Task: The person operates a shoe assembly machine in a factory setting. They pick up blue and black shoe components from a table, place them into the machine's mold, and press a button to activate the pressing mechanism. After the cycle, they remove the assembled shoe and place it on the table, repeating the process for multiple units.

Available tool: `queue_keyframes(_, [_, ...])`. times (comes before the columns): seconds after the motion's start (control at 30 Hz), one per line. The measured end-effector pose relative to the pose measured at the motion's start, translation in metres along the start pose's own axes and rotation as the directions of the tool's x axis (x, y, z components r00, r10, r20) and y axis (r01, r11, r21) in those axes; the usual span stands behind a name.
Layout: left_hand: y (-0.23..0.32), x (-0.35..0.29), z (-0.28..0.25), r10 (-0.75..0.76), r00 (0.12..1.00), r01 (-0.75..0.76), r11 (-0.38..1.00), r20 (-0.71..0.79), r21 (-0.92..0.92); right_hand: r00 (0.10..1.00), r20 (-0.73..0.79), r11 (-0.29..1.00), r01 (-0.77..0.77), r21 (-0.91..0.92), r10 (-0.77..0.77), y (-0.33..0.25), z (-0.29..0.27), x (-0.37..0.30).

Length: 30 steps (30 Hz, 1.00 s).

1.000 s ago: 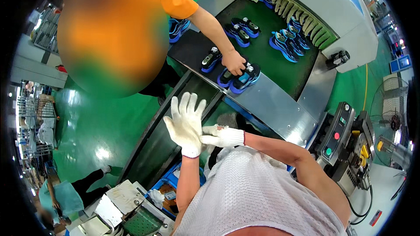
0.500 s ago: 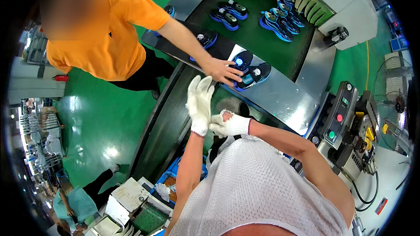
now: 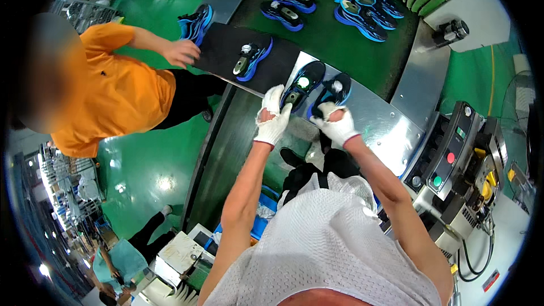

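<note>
Two black sneakers with blue soles lie side by side on the metal ledge in front of me, toes pointing away. My left hand [image 3: 273, 118], in a white knitted glove, is closed round the heel of the left sneaker [image 3: 306, 78]. At the heel of the right sneaker [image 3: 339, 86], my gloved right hand [image 3: 336, 123] has its fingers closed on the edge. Each shoe has a pale wad near its tongue. Left of the pair, a single sneaker [image 3: 253, 58] rests on a black mat [image 3: 218, 51].
A co-worker in an orange shirt [image 3: 130, 102] stands at the left, one hand near another sneaker [image 3: 196, 24]. Beyond the ledge, several sneakers sit on a green conveyor belt [image 3: 323, 34] by a fringed machine opening. A button panel [image 3: 447, 147] stands at my right.
My hands have parted and moved forward from near my body onto the two sneakers. The co-worker's hand has withdrawn from that pair toward the left.
</note>
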<state>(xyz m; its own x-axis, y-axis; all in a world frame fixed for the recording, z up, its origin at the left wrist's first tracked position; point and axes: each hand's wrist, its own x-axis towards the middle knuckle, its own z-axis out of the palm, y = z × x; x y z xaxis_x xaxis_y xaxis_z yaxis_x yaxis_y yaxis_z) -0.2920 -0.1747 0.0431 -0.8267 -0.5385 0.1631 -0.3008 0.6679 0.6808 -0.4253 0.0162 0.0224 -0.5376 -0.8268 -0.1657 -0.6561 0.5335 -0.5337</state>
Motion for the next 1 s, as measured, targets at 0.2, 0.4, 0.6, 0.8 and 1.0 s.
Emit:
queue_keyframes(0.2, [0.01,0.056,0.012,0.289,0.892,-0.273,0.957,0.348,-0.096,0.96,0.137,0.879,-0.28,0.386,0.246,0.022,-0.168,-0.041])
queue_keyframes(0.4, [-0.001,0.101,0.016,0.358,0.737,-0.448,0.894,0.573,0.017,0.982,-0.064,0.943,-0.149,0.298,0.176,0.058,-0.177,-0.08])
queue_keyframes(0.6, [0.003,0.126,0.012,0.314,0.66,-0.432,0.902,0.683,0.002,0.965,0.074,0.84,-0.257,0.478,0.253,0.059,-0.185,-0.092])
queue_keyframes(0.8, [0.017,0.118,0.005,0.394,0.485,-0.607,0.794,0.781,-0.024,0.908,0.08,0.743,-0.384,0.548,0.411,0.07,-0.169,-0.121])
queue_keyframes(1.0, [-0.028,0.15,0.051,0.626,0.304,-0.638,0.694,0.719,-0.335,0.926,0.108,0.724,-0.351,0.594,0.361,0.083,-0.132,-0.129])
